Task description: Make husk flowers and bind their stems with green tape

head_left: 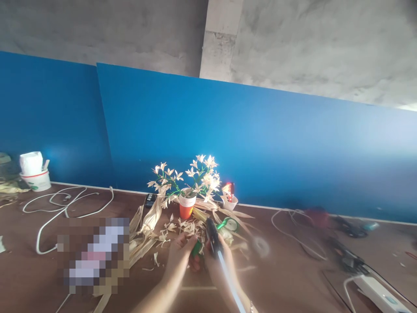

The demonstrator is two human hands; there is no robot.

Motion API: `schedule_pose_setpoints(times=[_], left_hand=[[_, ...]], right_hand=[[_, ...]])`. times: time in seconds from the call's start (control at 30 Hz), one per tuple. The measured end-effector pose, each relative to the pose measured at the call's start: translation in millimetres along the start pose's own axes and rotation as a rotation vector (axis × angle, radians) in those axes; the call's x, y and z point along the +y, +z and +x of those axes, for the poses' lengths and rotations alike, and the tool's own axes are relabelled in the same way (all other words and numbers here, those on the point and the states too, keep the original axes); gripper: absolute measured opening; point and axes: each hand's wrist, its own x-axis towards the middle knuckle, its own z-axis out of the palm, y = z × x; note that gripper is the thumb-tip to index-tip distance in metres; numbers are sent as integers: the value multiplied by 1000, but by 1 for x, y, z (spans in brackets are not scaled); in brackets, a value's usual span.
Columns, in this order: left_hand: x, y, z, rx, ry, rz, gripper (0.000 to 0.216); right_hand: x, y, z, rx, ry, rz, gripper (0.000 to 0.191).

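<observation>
Makeshift craft workshop: bare concrete wall (309,43), husk-strewn table (276,278) (cables (48,222) too)

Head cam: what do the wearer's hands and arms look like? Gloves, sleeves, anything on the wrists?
The left hand and right hand are bare, with no gloves. Both forearms are uncovered down to the bottom edge, and no sleeves are in view. A thin pale band, perhaps a bracelet, seems to sit at the right wrist. Rings or markings are too blurred to tell.
</observation>
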Motion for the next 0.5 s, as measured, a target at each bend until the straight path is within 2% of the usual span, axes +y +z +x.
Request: schedule_pose_setpoints(times=[0.13,0.23,0.27,0.4,0.5], left_hand=[[-2,-3,4,-2,30,-3,48],[-1,-6,6,12,46,-24,52],[0,-7,6,13,51,-23,51],[5,-9,4,8,39,-9,46],[6,-9,4,-11,41,-41,45]], right_hand=[[-9,-1,-2,23,26,22,34],[-21,-14,-1,108,60,-41,33],[-26,-20,-1,92,67,-33,34],[-44,-47,-2,-90,151,51,37],[-47,-57,-5,-244,218,72,41]])
